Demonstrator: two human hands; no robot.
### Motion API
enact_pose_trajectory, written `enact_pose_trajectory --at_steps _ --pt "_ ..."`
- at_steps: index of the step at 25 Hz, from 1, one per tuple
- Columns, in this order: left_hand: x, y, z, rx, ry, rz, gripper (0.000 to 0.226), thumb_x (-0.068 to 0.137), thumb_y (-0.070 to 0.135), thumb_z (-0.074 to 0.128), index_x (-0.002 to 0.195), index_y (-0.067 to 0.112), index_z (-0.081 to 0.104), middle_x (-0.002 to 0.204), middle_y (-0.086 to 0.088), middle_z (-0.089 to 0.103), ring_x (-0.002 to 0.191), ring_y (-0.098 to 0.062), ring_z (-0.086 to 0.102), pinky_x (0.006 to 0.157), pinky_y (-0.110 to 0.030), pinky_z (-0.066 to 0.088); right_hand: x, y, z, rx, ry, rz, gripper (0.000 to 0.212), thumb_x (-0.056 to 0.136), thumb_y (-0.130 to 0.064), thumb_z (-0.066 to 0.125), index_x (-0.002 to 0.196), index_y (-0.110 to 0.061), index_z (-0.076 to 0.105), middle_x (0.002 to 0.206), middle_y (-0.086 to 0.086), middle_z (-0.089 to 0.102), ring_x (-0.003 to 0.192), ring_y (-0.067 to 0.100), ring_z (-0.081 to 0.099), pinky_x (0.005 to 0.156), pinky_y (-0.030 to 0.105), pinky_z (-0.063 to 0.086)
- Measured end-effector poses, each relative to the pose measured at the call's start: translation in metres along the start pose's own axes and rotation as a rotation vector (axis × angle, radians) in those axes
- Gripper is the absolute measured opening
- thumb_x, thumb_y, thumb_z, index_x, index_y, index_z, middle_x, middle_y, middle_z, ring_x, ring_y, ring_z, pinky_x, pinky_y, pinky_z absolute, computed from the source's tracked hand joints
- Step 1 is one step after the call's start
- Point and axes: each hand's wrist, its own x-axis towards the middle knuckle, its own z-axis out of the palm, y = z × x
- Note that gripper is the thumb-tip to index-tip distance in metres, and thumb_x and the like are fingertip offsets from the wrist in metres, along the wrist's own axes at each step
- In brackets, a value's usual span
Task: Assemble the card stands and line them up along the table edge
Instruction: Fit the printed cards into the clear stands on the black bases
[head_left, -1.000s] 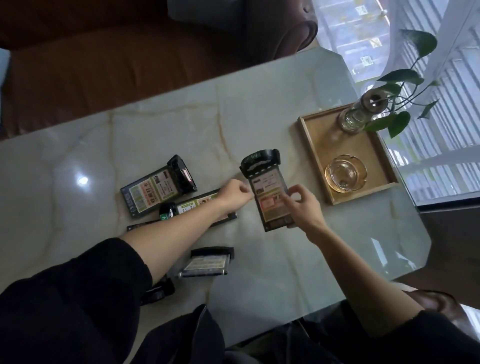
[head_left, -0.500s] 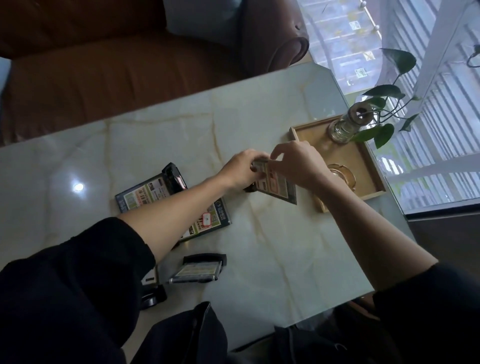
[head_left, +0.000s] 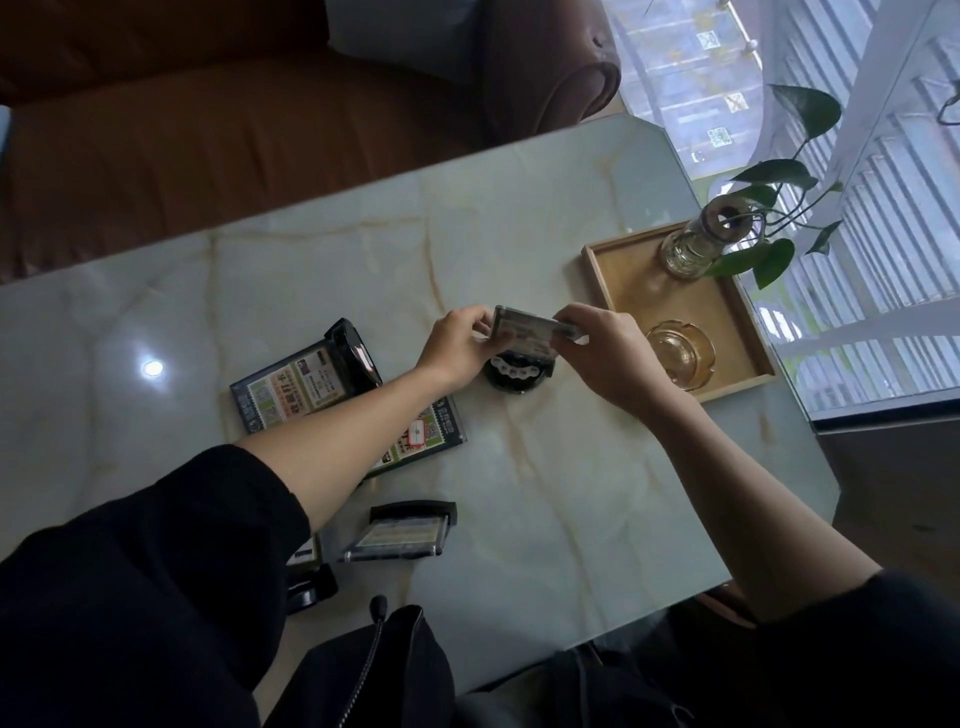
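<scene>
Card panel (head_left: 532, 328) was flat on the desk (head_left: 597, 499) a second ago; now upright over its black base (head_left: 519, 370). Left hand (head_left: 457, 345) and right hand (head_left: 605, 353) fingers pinch its ends. One stand nearly seated; others still flat.

Left hand (head_left: 457, 345) and right hand (head_left: 605, 353) apparently both pinching.

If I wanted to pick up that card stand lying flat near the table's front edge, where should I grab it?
Probably by the flat card stand along its two long side edges, coming straight down from above. It lies flat with its face up, so the thin edges are the only parts fingers can pinch. The black base at its far end is thicker and may give a firmer hold. The left sleeve lies close beside it.
</scene>
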Motion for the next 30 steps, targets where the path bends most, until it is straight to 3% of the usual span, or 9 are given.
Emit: enact_pose_trajectory --at_steps 5,10,15,18,21,23,25,28,30 --pt "-0.009 -0.007 -0.01 -0.009 -0.055 -0.04 0.04 0.088 0.051 0.066 0.11 0.018 0.072 0.11 0.003 0.073 0.101 -0.014 0.066 0.085 -0.035 0.054 -0.007 0.006 0.013 0.109 0.097 0.075 0.018 0.087 -0.022 0.071 0.104 -0.018 0.067 0.093 -0.003 0.07 0.082 0.013 0.064 0.07 0.027 0.049" --pt "-0.026 -0.046 -0.04 0.167 -0.143 -0.194 0.049 0.089 0.042 0.069 0.132 0.02 0.058 0.131 -0.004 0.06 0.112 -0.021 0.059 0.087 -0.031 0.047 -0.041 0.0 0.062 0.294 0.392 0.457 0.041 0.08 -0.042 0.073 0.103 -0.016 0.052 0.101 0.004 0.058 0.079 0.01 0.057 0.067 0.024 0.047" --pt "-0.051 -0.077 -0.057 0.274 -0.177 -0.255 0.059 0.088 0.034 0.072 0.141 0.02 0.05 0.146 -0.008 0.052 0.133 -0.025 0.05 0.102 -0.033 0.04 -0.066 -0.025 0.136 0.455 0.006 0.573 0.038 0.084 -0.034 0.069 0.116 -0.015 0.058 0.111 0.002 0.064 0.095 0.016 0.062 0.08 0.033 0.054" --pt "-0.058 -0.086 -0.06 0.392 -0.199 -0.211 0.064 0.087 0.031 0.073 0.144 0.021 0.046 0.149 -0.006 0.05 0.133 -0.025 0.051 0.102 -0.035 0.042 -0.066 -0.041 0.162 0.302 -0.173 0.418 0.044 0.087 -0.027 0.068 0.127 -0.014 0.055 0.117 0.0 0.059 0.08 0.012 0.061 0.066 0.021 0.051" --pt "-0.063 -0.094 -0.061 0.678 -0.248 -0.177 0.069 0.083 0.031 0.076 0.144 0.023 0.044 0.142 -0.004 0.054 0.127 -0.025 0.052 0.1 -0.046 0.044 -0.049 -0.056 0.173 0.122 -0.217 0.365 0.038 0.085 -0.027 0.067 0.118 -0.013 0.054 0.107 0.004 0.057 0.085 0.024 0.062 0.068 0.031 0.051" --pt "-0.065 -0.101 -0.059 0.772 -0.253 -0.151 0.06 0.083 0.021 0.074 0.138 0.022 0.049 0.136 -0.003 0.057 0.124 -0.025 0.052 0.1 -0.047 0.044 -0.034 -0.057 0.175 0.119 -0.255 0.582 0.031 0.08 -0.029 0.071 0.097 -0.01 0.053 0.086 0.001 0.056 0.072 0.022 0.061 0.058 0.03 0.048" --pt "-0.066 -0.108 -0.056 0.768 -0.233 -0.129 0.05 0.085 0.014 0.071 0.131 0.019 0.053 0.128 -0.004 0.059 0.117 -0.025 0.056 0.099 -0.046 0.048 -0.029 -0.055 0.174 0.299 -0.33 0.846 0.027 0.077 -0.028 0.075 0.08 -0.009 0.055 0.069 0.004 0.061 0.057 0.021 0.06 0.051 0.028 0.051" --pt "-0.064 -0.111 -0.054 0.738 -0.22 -0.13 0.038 0.087 0.02 0.07 0.123 0.016 0.058 0.119 -0.005 0.061 0.107 -0.025 0.059 0.094 -0.045 0.051 -0.036 -0.055 0.177 0.51 -0.459 1.032 0.021 0.083 -0.022 0.072 0.086 -0.003 0.062 0.068 0.012 0.069 0.055 0.023 0.067 0.059 0.033 0.059" --pt "-0.062 -0.112 -0.055 0.702 -0.206 -0.163 0.03 0.089 0.021 0.069 0.117 0.014 0.062 0.116 -0.005 0.061 0.102 -0.024 0.061 0.093 -0.043 0.051 -0.042 -0.058 0.183 0.678 -0.443 1.092 0.019 0.086 -0.017 0.071 0.09 0.0 0.064 0.067 0.013 0.07 0.056 0.024 0.069 0.064 0.036 0.061"
